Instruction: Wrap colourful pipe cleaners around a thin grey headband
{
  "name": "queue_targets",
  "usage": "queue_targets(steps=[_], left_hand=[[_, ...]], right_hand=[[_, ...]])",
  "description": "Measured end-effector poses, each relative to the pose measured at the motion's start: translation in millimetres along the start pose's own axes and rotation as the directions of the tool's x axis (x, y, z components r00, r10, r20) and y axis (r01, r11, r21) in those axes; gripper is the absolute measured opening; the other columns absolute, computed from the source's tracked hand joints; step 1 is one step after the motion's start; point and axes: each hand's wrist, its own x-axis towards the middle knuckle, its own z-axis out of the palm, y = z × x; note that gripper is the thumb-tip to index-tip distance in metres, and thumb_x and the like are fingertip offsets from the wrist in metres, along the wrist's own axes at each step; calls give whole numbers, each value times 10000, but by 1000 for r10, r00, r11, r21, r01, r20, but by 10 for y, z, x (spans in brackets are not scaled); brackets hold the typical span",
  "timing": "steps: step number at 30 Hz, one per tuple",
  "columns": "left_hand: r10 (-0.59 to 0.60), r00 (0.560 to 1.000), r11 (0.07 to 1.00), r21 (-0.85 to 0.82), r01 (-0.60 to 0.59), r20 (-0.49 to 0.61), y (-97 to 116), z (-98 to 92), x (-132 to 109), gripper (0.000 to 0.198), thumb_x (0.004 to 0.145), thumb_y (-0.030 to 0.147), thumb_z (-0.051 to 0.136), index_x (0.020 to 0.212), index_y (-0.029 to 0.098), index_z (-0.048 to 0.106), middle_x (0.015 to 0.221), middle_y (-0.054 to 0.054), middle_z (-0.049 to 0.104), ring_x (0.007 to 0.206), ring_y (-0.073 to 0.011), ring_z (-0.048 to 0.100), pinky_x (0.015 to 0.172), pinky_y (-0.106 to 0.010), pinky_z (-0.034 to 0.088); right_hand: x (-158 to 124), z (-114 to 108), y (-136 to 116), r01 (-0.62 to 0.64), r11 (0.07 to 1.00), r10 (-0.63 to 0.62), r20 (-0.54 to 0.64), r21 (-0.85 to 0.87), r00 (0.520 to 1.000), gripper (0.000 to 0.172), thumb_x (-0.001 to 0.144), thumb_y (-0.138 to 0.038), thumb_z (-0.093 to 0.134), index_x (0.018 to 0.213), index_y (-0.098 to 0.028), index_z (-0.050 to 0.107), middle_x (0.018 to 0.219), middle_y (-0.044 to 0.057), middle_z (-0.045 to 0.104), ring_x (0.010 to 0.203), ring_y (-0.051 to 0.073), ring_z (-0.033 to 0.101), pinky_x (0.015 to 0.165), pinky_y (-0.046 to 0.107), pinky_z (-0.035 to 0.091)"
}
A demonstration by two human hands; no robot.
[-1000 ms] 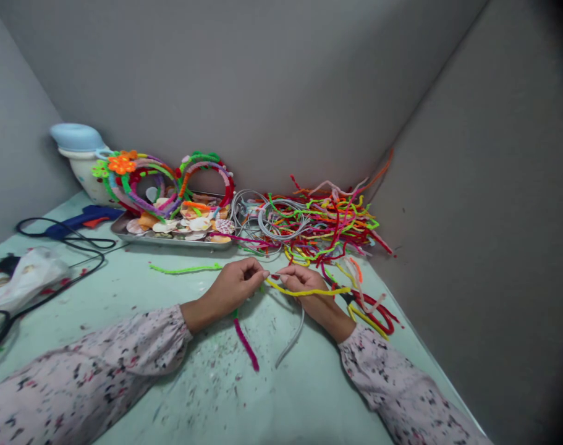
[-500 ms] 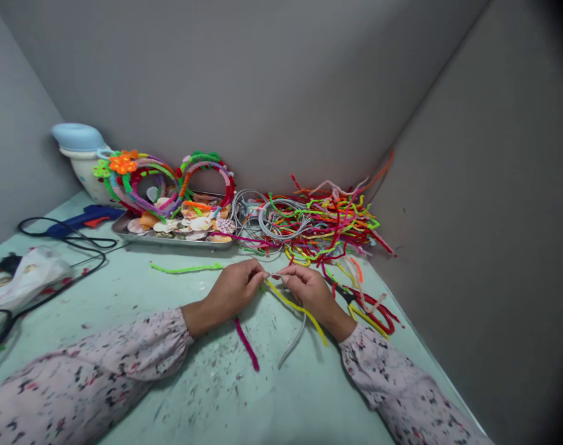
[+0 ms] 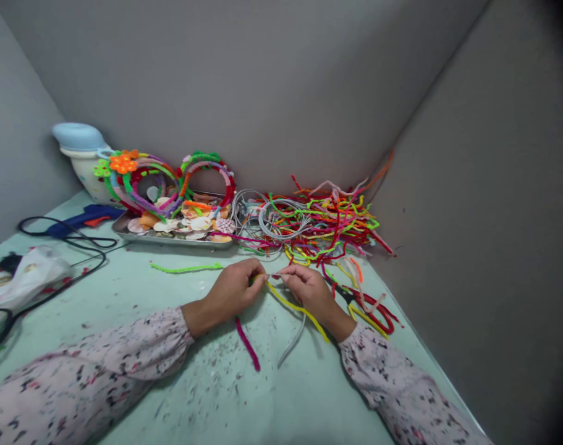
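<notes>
My left hand [image 3: 237, 286] is closed in a pinch on a yellow pipe cleaner [image 3: 298, 306], whose free end slants down to the right below my other hand. A short stretch of thin grey wire bridges the gap between both sets of fingertips. My right hand [image 3: 309, 289] pinches that grey wire [image 3: 293, 344], and its tail curves down under the palm. Below my left hand a magenta pipe cleaner [image 3: 248, 346] sticks out; whether it is held or lies on the table I cannot tell. A lime green pipe cleaner [image 3: 186, 269] extends left from behind the left hand.
A metal tray [image 3: 179, 243] holds seashells and pipe-cleaner-wrapped hoops [image 3: 207, 162]. Right of it lie grey wire coils [image 3: 262, 222] and a heap of colourful pipe cleaners [image 3: 337, 216]. Scissors [image 3: 343, 292] rest by my right wrist. A blue glue gun [image 3: 77, 220] and black cord [image 3: 89, 272] occupy the left.
The left fingertips have shifted slightly against the wire and yellow pipe cleaner, whose free end has moved a little to the right. Both arms stay in nearly the same place.
</notes>
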Motion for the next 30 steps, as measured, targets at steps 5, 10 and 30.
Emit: queue_targets(steps=[5,10,30], left_hand=[[1,1000,998,71,-1,4,-11,11,0,199,861,296,443,777,180,582,743,-39,613,671,-160,523,619,-263,357],[35,999,990,135,-35,3,-3,9,-16,202,875,284,428,798,181,583,769,-49,622,679,-163,535,620,-265,360],[38,998,993,114,-32,-52,-6,8,-30,115,829,238,486,771,174,563,745,-29,594,681,-150,512,624,-254,351]], right_hand=[[8,-2,9,-7,1000,7,-1,6,1000,210,800,-352,565,867,-171,647,501,-76,386,440,73,303,434,210,246],[1,-7,-42,-14,1000,14,3,1,1000,191,788,-324,566,857,-166,651,508,-69,402,447,78,320,433,216,252],[11,4,-44,1,1000,-1,7,0,1000,192,806,-314,564,869,-149,641,504,-72,397,452,72,328,433,210,246]])
